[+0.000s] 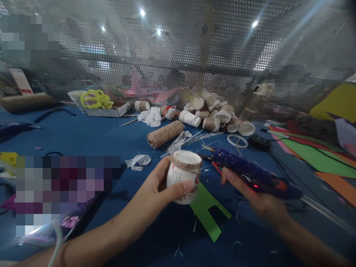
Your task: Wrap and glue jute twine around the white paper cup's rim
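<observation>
My left hand (pixel 164 189) is closed around a white paper cup (pixel 182 176) that has printing on its side. Brown twine (pixel 186 163) circles the cup near its upper end. In my right hand (pixel 256 196) is a blue hot glue gun (pixel 241 167) with a red light lit on it. A clear glue stick (pixel 325 213) juts from its rear, and its nozzle points left, just beyond the cup. Under the cup lies a piece of green paper (pixel 207 213) with a notch cut in it.
A twine roll (pixel 165 134) lies behind the cup. Several twine-wrapped cups (pixel 214 111) are heaped by the mesh wall (pixel 178 44). Coloured paper sheets (pixel 308 148) and a black adapter (pixel 259 142) with cords lie right. Yellow scissors (pixel 96 100) rest on a shallow box (pixel 108 110) at back left.
</observation>
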Demonstrator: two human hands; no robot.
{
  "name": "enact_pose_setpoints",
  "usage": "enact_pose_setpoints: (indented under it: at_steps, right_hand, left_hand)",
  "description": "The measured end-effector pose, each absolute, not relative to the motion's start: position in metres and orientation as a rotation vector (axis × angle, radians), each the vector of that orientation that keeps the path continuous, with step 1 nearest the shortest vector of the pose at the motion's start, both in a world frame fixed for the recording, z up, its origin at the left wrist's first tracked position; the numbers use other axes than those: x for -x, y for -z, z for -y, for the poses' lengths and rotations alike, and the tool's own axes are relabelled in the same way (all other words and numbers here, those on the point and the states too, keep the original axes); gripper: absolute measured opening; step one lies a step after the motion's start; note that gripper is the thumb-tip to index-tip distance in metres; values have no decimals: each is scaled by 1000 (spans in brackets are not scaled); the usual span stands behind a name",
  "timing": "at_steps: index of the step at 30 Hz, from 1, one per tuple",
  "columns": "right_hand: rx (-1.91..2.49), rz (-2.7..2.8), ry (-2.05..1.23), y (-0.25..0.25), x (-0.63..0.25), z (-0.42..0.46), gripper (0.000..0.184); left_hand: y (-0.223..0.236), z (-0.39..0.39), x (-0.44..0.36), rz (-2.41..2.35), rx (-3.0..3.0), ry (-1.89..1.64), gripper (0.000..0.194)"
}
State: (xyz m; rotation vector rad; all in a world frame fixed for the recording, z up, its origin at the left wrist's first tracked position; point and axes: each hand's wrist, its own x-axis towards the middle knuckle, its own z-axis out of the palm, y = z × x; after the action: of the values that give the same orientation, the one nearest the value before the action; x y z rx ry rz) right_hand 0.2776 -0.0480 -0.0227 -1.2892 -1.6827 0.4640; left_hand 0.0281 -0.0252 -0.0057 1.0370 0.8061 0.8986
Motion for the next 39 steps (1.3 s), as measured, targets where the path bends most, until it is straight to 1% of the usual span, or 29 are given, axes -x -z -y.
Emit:
enact_pose_setpoints:
  at_steps: [3, 6, 10, 12, 16, 18, 20, 22, 26, 31, 33, 37, 39]
  right_hand:
    - [1302, 1712, -425, 21, -276, 50, 31]
    - [1288, 1678, -456, 20, -273, 51, 33]
    - [1210, 1666, -497, 24, -275, 49, 15]
    - [1141, 1680, -639, 27, -278, 46, 18]
    - [922, 1626, -1175, 29, -281, 44, 39]
    - [908, 1554, -1342, 28, -280, 45, 42]
    - [952, 1509, -1430, 26, -276, 47, 39]
    - [968, 1498, -1470, 25, -273, 48, 35]
    - [914, 1528, -1509, 25, -272, 48, 31]
    - [828, 1609, -1509, 27, -274, 46, 25]
    - [816, 1608, -1509, 27, -274, 46, 26]
    - [787, 1576, -1543, 28, -273, 48, 25]
    - [807, 1577, -1566, 28, -272, 49, 24]
  left_hand:
    - [6, 25, -29, -807, -1004, -892, 41]
    - [4, 25, -28, -808, -934, -840, 45]
    - [2, 25, -28, -800, -866, -769, 52]
    - [2, 26, -28, -793, -852, -755, 50]
    - [4, 26, -28, -766, -878, -753, 40]
    - [5, 25, -28, -773, -903, -754, 41]
    - [5, 24, -28, -788, -926, -769, 45]
    - [5, 24, -29, -794, -942, -794, 46]
    - [5, 23, -31, -809, -877, -830, 37]
    - [5, 24, -31, -810, -805, -789, 30]
    - [5, 23, -32, -790, -812, -757, 33]
    - [7, 21, -33, -766, -843, -713, 47]
    - [9, 21, -33, -756, -859, -709, 49]
